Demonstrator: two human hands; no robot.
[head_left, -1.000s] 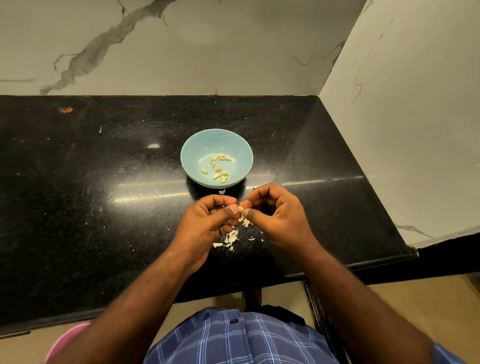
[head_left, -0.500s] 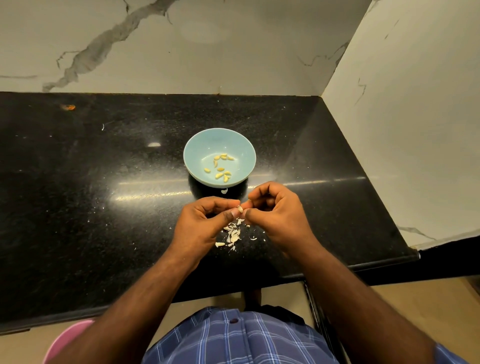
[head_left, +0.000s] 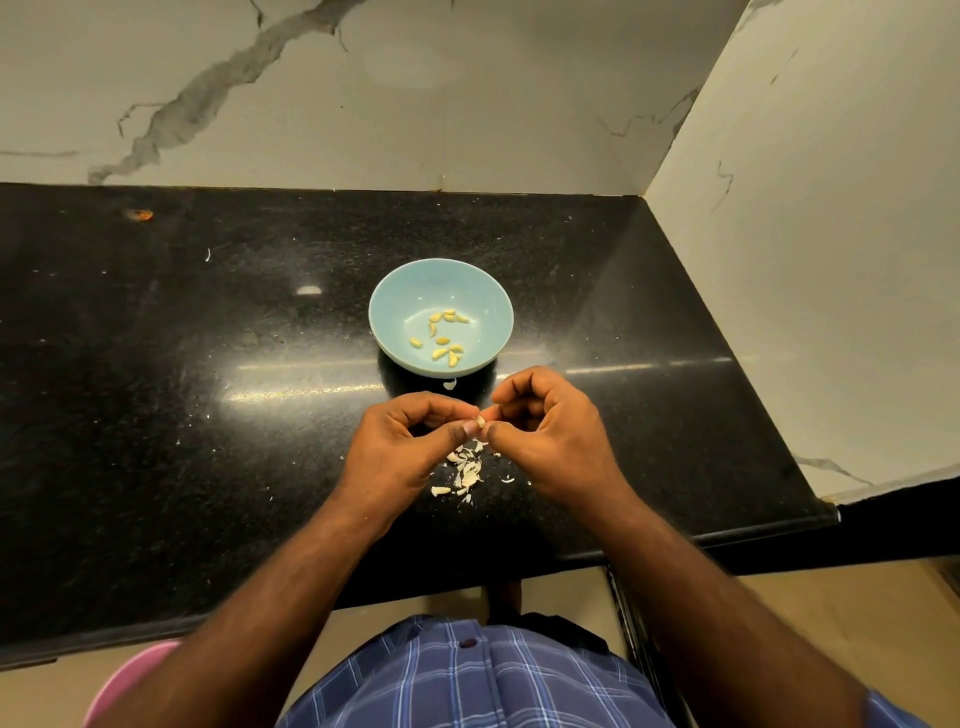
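Far left, at ten o'clock from the bowl, one orange speck (head_left: 139, 214) lies on the black countertop (head_left: 208, 364). One pink rim (head_left: 130, 675) shows at seven o'clock, below the counter edge.

My left hand (head_left: 400, 447) is at six o'clock from the bowl, its fingers curled, thumb and forefinger pinching one small pale piece (head_left: 481, 422). The piece is held in the air between my two hands, above the counter and not in the bowl.

Beneath it is one loose heap of white skin flakes (head_left: 467, 470), too many and too small to count. One stray flake (head_left: 450, 383) lies just beside the bowl's foot.

The one blue bowl (head_left: 384, 291) holds nine peeled pieces (head_left: 442, 341), as best I can count.

My right hand (head_left: 550, 436), fingers likewise curled, pinches the same piece from its three o'clock side.

Compared with a second ago, both pinches are unchanged in place, and the bowl's contents and the heap look the same. I judge that this piece is still being skinned and the bowl awaits a tenth.
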